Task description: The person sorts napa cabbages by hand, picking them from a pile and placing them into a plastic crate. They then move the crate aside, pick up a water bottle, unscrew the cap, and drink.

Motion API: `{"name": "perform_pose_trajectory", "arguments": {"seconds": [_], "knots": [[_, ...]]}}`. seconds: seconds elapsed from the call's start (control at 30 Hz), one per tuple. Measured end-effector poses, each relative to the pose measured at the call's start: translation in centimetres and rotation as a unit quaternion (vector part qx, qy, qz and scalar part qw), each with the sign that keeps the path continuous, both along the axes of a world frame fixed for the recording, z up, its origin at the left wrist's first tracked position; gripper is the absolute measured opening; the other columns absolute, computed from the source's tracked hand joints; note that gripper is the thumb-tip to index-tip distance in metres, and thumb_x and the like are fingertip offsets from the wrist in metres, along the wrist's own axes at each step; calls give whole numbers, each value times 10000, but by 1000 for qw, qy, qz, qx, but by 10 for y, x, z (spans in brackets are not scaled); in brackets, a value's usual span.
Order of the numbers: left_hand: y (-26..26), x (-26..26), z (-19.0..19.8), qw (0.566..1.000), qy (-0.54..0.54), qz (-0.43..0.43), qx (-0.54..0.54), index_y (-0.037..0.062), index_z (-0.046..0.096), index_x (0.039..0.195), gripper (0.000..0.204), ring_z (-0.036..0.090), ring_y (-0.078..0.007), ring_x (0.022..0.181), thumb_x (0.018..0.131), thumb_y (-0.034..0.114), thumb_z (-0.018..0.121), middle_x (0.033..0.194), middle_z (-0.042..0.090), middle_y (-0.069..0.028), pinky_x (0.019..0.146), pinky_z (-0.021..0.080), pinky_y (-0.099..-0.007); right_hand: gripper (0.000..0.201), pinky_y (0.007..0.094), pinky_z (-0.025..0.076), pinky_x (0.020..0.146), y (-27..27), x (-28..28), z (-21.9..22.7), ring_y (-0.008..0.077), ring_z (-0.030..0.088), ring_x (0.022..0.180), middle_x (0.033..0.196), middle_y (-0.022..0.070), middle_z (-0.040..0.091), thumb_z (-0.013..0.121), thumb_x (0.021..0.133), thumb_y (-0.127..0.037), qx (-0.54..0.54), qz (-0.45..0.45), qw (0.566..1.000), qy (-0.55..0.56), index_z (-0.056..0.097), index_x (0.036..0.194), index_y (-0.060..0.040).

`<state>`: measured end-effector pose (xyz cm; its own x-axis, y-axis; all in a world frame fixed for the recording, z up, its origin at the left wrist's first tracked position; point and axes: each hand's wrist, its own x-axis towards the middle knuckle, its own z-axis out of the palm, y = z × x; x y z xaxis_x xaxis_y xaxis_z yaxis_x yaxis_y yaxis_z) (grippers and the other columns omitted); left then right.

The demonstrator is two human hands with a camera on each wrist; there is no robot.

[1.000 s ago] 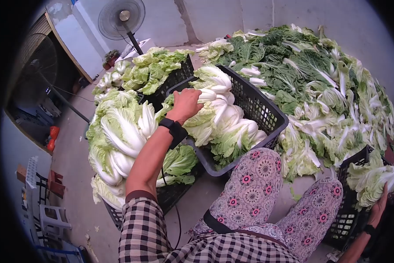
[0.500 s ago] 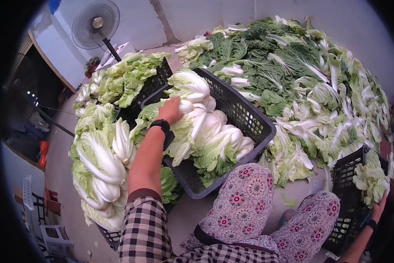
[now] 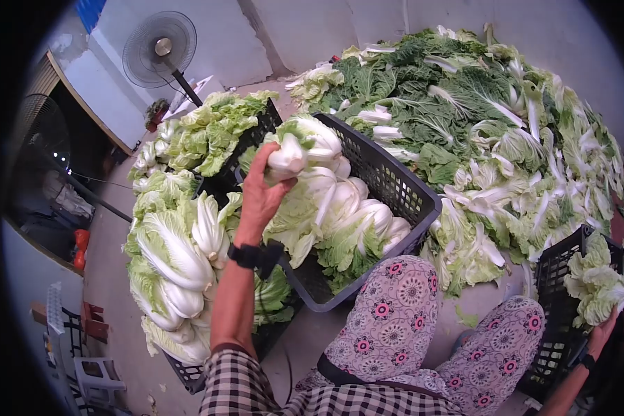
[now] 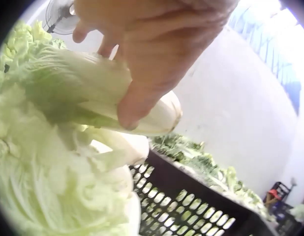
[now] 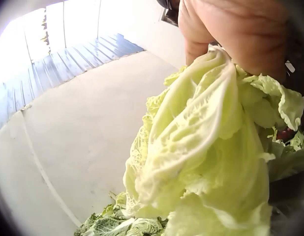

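Two hands are each on a cabbage. The left hand (image 3: 260, 197), near the middle of the head view, curls its fingers (image 4: 137, 101) round the pale stem end of a napa cabbage (image 3: 289, 156), lifting it clear above the heads packed in the middle crate (image 3: 395, 177); gripping by the firm white base probably spares the soft leaves. The packed heads lie with stems toward the upper left, likely so they nest tightly. The right hand (image 3: 603, 329), at the lower right edge, holds a leafy cabbage (image 3: 596, 288) from beneath, just over the rim of the right crate (image 3: 558, 277); the right wrist view shows its crinkled leaves hanging loose. To the left stands a heaped crate (image 3: 187, 364) of trimmed heads, and behind it a far crate (image 3: 274, 118) piled green. A large heap of loose leaves (image 3: 492, 125) fills the upper right of the floor. A standing fan (image 3: 160, 48) sits at the upper left.
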<state>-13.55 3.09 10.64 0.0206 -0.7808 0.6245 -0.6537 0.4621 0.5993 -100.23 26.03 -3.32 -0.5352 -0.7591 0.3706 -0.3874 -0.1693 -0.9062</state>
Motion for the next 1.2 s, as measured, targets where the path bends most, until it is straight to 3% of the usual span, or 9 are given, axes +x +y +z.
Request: {"name": "perform_pose_trajectory", "arguments": {"seconds": [0.07,0.23,0.37,0.57,0.7,0.9,1.0,1.03,1.2], "knots": [[21,-21,4,947,286,-126,69,88,476,1241,661,526,-203,1071,665,129,797,1179,545,-46,933,405,-329,679,351,272,1072,-1,-8,-1,262,367,1250,1390,183,309,551,763,95,-34,17,999,-26,264,1375,27],[48,-53,8,889,393,-207,112,47,464,1246,663,526,-143,1029,705,251,788,1127,568,-24,883,422,-288,631,365,340,1036,-2,-43,-9,248,403,1226,1377,146,350,601,810,-40,-57,63,956,-280,299,1361,19],[60,-66,16,873,394,-241,155,33,458,1242,694,537,-149,1019,696,301,792,1130,566,-34,876,431,-293,588,369,390,1000,2,6,51,247,468,1178,1309,119,449,613,850,-198,-70,-20,839,-539,351,1344,-14],[76,-90,29,810,463,-304,193,24,346,1326,828,521,-225,1110,732,484,694,1230,507,-109,969,418,-376,548,427,382,1001,26,-14,85,280,478,1172,1294,146,480,583,867,-273,-119,-86,927,-346,397,1316,-21],[101,-119,46,772,514,-325,185,19,333,1338,829,527,-289,1103,779,575,591,1238,495,-180,952,441,-435,578,415,395,973,43,14,114,290,497,1140,1272,172,489,609,838,-263,-78,-210,975,-18,398,1312,-7],[100,-120,32,676,602,-357,232,28,347,1327,873,533,-273,1084,749,638,584,1207,518,-137,936,454,-430,625,397,414,931,67,7,76,306,525,1093,1240,210,502,648,794,-247,160,-336,848,376,400,1304,15],[105,-123,32,655,622,-360,232,42,341,1332,892,535,-266,1080,732,655,587,1201,524,-121,924,461,-435,618,368,438,909,76,-37,-9,259,536,1104,1261,174,494,623,787,-213,304,-209,865,339,385,1315,4],[107,-121,30,681,607,-344,223,44,341,1328,878,539,-254,1070,726,618,621,1193,526,-119,928,458,-417,607,326,460,799,79,-55,-42,225,581,928,1163,166,521,612,715,-175,247,-84,934,244,413,1252,24],[113,-116,32,783,513,-315,159,40,368,1298,832,564,-199,1018,696,475,742,1152,548,-88,905,466,-339,262,291,416,643,86,37,1,148,481,693,794,54,481,551,737,-158,370,-105,923,-9,477,942,-12]]}}
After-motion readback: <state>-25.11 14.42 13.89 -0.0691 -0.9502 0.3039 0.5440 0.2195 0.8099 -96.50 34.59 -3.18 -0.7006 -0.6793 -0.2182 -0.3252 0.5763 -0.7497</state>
